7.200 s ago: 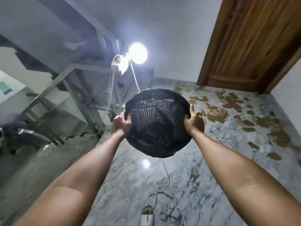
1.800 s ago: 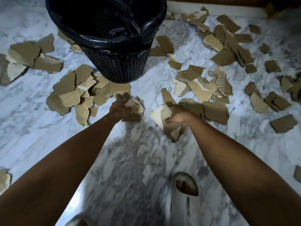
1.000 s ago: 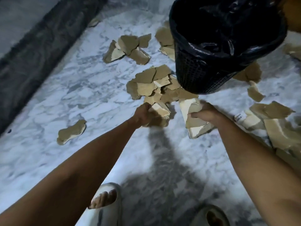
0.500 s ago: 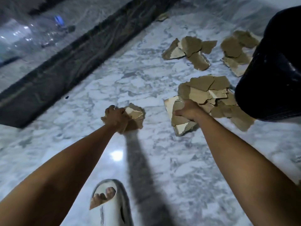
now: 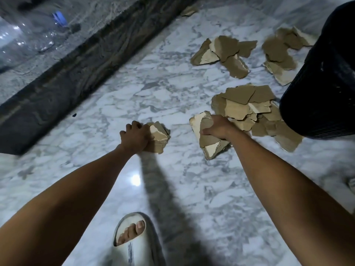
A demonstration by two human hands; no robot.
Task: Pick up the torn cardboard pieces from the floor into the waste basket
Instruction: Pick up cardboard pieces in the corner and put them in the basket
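My left hand (image 5: 135, 136) grips a small bunch of torn brown cardboard pieces (image 5: 159, 137) above the marble floor. My right hand (image 5: 217, 126) grips a bigger stack of torn pieces (image 5: 208, 143), brown and pale sided. The black mesh waste basket (image 5: 324, 83) with a black liner stands at the right edge, only partly in view, to the right of my right hand. More torn cardboard lies on the floor: a heap (image 5: 249, 106) beside the basket's base, and two groups farther off (image 5: 224, 52) (image 5: 280, 50).
A dark stone step edge (image 5: 67, 77) runs diagonally across the upper left, with a clear plastic bottle (image 5: 23, 41) beyond it. My foot in a pale slide sandal (image 5: 134, 239) is at the bottom centre. A single cardboard scrap (image 5: 189, 11) lies by the step at the top.
The view has swung left, so the basket has slid to the right edge. Both hands keep the same cardboard bunches they picked up earlier; they stay level in front of me.
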